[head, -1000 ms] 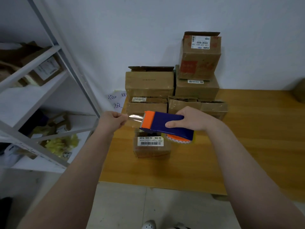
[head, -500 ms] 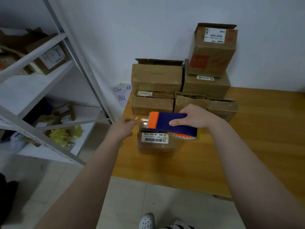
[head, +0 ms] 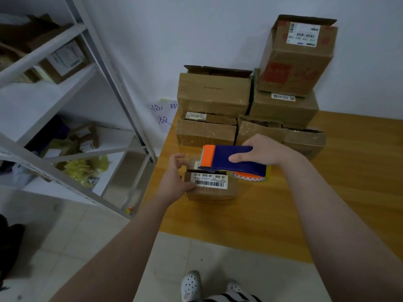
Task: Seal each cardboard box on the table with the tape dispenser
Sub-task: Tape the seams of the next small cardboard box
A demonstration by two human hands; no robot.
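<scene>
A small cardboard box [head: 210,191] with a white barcode label sits near the left edge of the wooden table [head: 327,203]. My right hand [head: 265,152] grips a blue and orange tape dispenser [head: 229,159] just above the box's top. My left hand [head: 175,177] is at the box's left end, thumb against the near side, fingers curled over a strip of clear tape [head: 189,161] that runs from the dispenser's orange nose. Behind stand several stacked cardboard boxes [head: 214,94], some with flaps up.
A white metal shelf rack [head: 113,79] holding boxes and yellow bags stands to the left of the table. A paper note with handwriting [head: 162,115] hangs on the wall by the table's corner. My feet [head: 192,285] are on the tiled floor below.
The dispenser has come down onto the small box. My left hand moved right and down from the air to the box's left end, bringing the tape end with it.
</scene>
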